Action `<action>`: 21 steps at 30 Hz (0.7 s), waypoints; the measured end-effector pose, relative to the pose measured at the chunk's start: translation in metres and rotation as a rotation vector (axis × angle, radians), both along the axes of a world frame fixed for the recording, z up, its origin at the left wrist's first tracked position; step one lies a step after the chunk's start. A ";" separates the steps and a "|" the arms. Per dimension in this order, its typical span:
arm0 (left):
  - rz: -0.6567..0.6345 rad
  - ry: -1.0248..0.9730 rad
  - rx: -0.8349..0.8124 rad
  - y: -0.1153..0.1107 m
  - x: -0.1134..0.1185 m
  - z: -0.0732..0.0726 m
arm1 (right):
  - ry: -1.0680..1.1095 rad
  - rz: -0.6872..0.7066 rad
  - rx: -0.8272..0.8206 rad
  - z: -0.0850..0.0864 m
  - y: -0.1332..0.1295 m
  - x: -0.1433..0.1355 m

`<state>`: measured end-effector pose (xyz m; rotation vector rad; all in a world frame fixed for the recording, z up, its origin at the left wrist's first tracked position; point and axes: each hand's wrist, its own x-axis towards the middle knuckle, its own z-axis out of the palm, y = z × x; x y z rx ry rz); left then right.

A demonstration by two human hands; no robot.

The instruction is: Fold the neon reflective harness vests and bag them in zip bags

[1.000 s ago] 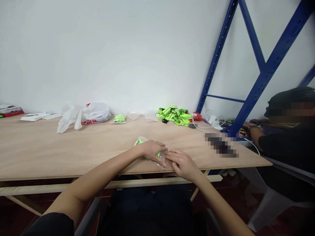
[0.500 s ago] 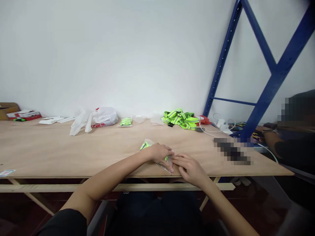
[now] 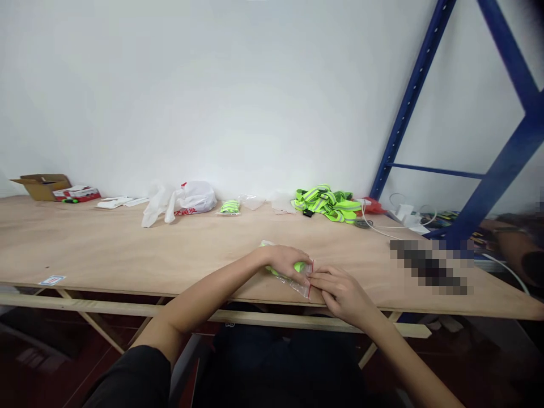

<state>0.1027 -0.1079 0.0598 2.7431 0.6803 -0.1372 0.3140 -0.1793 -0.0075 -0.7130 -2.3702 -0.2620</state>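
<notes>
A clear zip-lock bag with a red strip along its mouth lies near the table's front edge. Folded neon-yellow reflective webbing shows inside it. My left hand rests over the bag, its thumb and fingers curved around the mouth end and holding it against the table. At the red-striped edge, my right hand has its fingertips together on the corner of the bag, close to the left thumb. Part of the bag is hidden beneath my left hand.
Along the wall are a cardboard box, a white plastic bag, a packed bag of neon webbing, clear empty bags and a heap of neon reflective straps. A blue rack post and a co-worker's arm are at right.
The view has turned left, so everything appears shifted right. My left fingers have lifted and spread a little over the bag, showing more webbing. My right fingers stay at the bag's edge.
</notes>
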 end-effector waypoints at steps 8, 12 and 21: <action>0.043 0.058 0.042 -0.001 0.002 0.001 | 0.013 -0.007 -0.026 0.000 0.001 0.001; 0.040 0.098 0.099 -0.005 0.004 0.004 | 0.023 -0.015 -0.033 0.000 0.000 0.001; 0.083 0.119 0.167 -0.011 0.005 0.005 | 0.042 -0.018 -0.047 -0.002 0.001 0.001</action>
